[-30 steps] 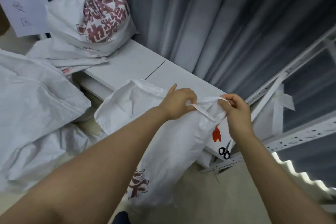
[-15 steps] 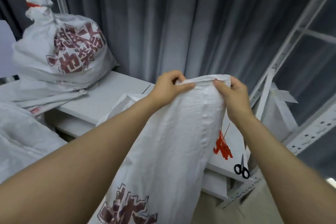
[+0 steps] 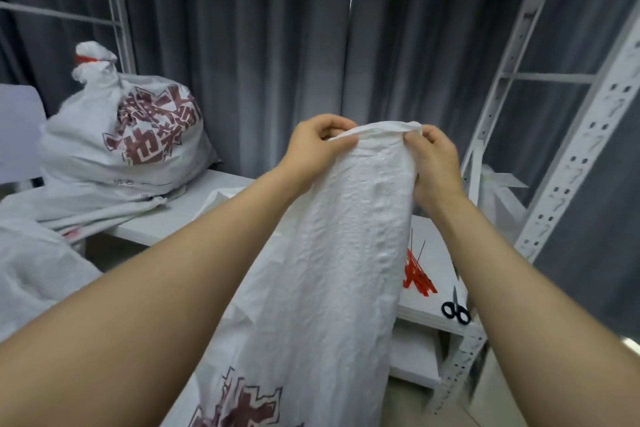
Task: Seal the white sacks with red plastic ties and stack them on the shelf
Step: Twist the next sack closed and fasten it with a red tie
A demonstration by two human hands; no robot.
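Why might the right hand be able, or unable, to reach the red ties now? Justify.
Probably not yet: the right hand and left hand both pinch the white sack at its top. The red ties lie visible on the shelf board below that arm, so letting go should free the way.

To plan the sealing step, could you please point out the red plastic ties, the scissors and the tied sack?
red plastic ties (image 3: 417, 276): head view, middle of the bundle.
scissors (image 3: 456, 311): head view, black handles.
tied sack (image 3: 152, 133): head view, red print on its front.

Single head view, close, facing forward-down over shelf (image 3: 433, 308).
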